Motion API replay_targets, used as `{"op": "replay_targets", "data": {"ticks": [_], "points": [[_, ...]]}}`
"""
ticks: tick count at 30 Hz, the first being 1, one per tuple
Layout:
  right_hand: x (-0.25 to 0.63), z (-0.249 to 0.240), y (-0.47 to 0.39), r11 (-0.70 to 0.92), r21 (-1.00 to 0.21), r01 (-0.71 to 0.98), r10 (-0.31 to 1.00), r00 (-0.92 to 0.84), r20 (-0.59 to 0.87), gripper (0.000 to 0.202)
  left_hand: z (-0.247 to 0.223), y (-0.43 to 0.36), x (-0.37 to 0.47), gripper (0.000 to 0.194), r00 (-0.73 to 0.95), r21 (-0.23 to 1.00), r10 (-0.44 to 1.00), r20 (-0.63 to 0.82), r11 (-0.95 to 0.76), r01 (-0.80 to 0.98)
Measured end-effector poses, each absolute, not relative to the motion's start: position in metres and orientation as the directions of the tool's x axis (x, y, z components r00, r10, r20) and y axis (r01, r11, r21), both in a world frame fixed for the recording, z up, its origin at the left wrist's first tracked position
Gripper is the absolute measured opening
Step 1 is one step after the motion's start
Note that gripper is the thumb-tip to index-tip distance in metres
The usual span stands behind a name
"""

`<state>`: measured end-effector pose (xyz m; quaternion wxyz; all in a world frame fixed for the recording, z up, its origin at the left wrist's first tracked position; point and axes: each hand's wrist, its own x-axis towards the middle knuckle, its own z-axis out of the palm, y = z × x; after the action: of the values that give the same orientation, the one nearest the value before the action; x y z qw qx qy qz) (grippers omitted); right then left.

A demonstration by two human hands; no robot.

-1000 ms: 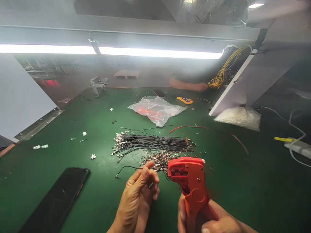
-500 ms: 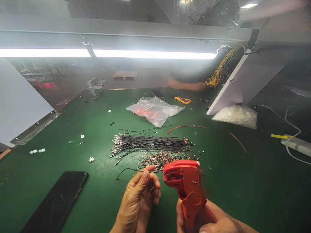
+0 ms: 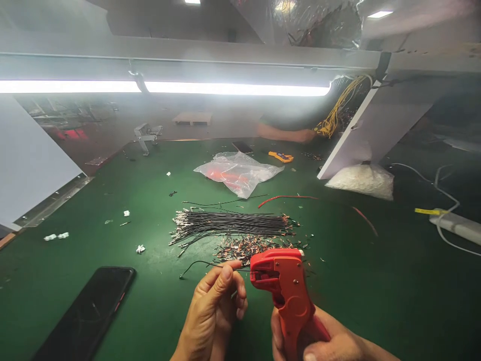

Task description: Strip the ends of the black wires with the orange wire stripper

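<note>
A thin black wire (image 3: 199, 261) is pinched between the thumb and forefinger of my left hand (image 3: 218, 301). Its right end reaches the jaws of a red wire stripper (image 3: 295, 296), and its left end curves down to the green table. My right hand (image 3: 326, 336) is wrapped round the stripper's handles. Just beyond the hands lies a heap of short black and copper scraps (image 3: 244, 246). Behind that heap is a bundle of black wires (image 3: 236, 223), with metal terminals at the left and copper ends at the right.
A black phone (image 3: 86, 311) lies at the left front. Farther back are a plastic bag (image 3: 240, 173), a yellow tool (image 3: 281, 157) and a red wire (image 3: 285, 197). A bag of white parts (image 3: 361, 180) rests by the right panel. Another person's arm (image 3: 287, 134) is across the table.
The stripper and my right hand have shifted slightly left in view. The wire now shows more clearly running into the jaws. The background has moved slightly with the camera.
</note>
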<state>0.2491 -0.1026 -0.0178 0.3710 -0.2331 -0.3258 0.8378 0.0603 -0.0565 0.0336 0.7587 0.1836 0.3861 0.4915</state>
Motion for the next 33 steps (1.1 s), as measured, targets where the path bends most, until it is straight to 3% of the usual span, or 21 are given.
{"op": "replay_targets", "data": {"ticks": [13, 33], "points": [[0.252, -0.016, -0.100, -0.475, -0.781, -0.405, 0.786, -0.594, -0.169, 0.033, 0.030, -0.054, 0.063, 0.033, 0.217, 0.682, 0.888, -0.405, 0.452, -0.575], [0.254, -0.012, -0.100, -0.470, -0.754, -0.460, 0.807, -0.570, -0.155, 0.029, 0.034, -0.055, 0.063, 0.034, 0.213, 0.693, 0.890, -0.402, 0.448, -0.564]]}}
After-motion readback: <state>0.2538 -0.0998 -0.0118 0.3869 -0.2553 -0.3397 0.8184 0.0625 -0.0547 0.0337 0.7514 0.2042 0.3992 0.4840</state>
